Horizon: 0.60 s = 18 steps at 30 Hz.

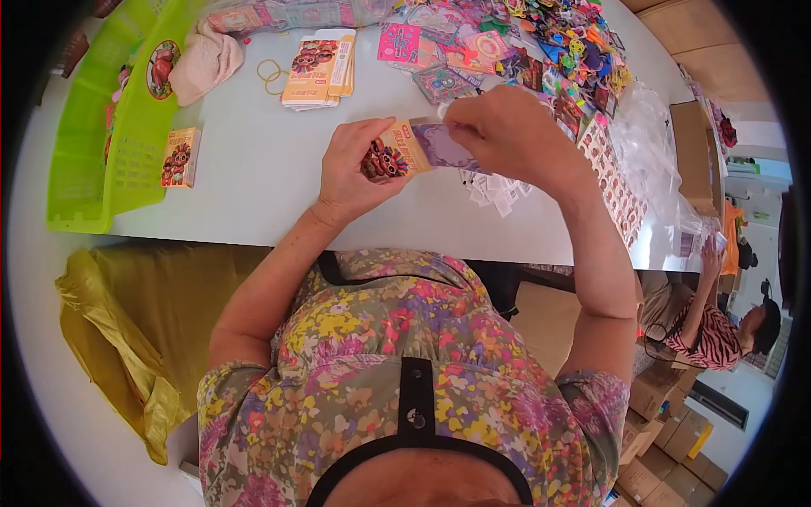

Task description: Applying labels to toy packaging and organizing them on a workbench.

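Observation:
My left hand (355,165) grips a small orange printed box (395,154) with a cartoon picture on it, held just above the white table (253,169). My right hand (498,127) pinches a purple card (443,145) at the open end of that box. Small white paper slips (494,190) lie on the table under my right hand. Both forearms reach up from the lower edge over my flowered top.
A stack of flat orange boxes (319,69) and rubber bands (272,74) lie behind. A green plastic basket (110,110) stands at left with a closed box (181,157) beside it. Colourful cards and stickers (541,42) cover the back right. A yellow bag (127,329) hangs below the table. Another person (718,329) sits at right.

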Each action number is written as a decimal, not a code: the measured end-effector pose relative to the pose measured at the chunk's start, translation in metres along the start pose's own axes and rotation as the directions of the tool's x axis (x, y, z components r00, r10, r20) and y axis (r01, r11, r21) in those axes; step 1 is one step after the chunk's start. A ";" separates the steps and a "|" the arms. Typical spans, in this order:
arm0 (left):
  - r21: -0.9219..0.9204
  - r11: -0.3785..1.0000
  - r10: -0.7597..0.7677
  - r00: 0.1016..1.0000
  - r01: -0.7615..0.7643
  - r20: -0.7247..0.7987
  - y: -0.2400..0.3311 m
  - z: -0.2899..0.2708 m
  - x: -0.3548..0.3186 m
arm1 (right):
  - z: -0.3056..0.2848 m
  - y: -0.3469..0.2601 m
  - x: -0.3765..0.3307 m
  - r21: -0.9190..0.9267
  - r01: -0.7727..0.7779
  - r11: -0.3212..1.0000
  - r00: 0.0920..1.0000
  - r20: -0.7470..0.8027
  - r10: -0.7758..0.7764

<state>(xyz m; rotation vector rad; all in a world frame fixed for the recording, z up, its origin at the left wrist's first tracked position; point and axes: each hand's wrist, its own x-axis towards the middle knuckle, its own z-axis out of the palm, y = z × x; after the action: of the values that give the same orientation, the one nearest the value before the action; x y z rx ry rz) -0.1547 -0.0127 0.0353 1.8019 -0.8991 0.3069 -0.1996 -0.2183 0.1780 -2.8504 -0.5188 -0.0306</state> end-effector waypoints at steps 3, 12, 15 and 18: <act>-0.040 0.999 -0.016 1.000 0.017 0.015 -0.002 0.002 -0.001 | 0.018 -0.008 0.012 -0.077 -0.046 0.996 0.998 -0.048 0.043; -0.345 0.868 -0.349 0.933 0.357 0.087 0.003 -0.001 -0.010 | 0.041 0.025 -0.009 0.683 -0.172 0.710 0.926 -0.135 0.353; -0.326 0.869 -0.356 0.928 0.373 0.113 0.004 -0.004 -0.009 | 0.066 0.085 -0.048 0.471 -0.334 0.816 0.881 -0.151 0.448; -0.313 0.871 -0.348 0.925 0.379 0.151 0.007 -0.005 -0.009 | 0.055 0.142 -0.075 0.373 -0.599 0.709 0.697 -0.192 0.690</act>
<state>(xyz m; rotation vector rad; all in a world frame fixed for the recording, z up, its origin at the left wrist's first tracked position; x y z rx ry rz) -0.1645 -0.0056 0.0365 1.6280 -0.6080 -0.1660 -0.2212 -0.3599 0.0861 -2.4983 0.5412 -0.2634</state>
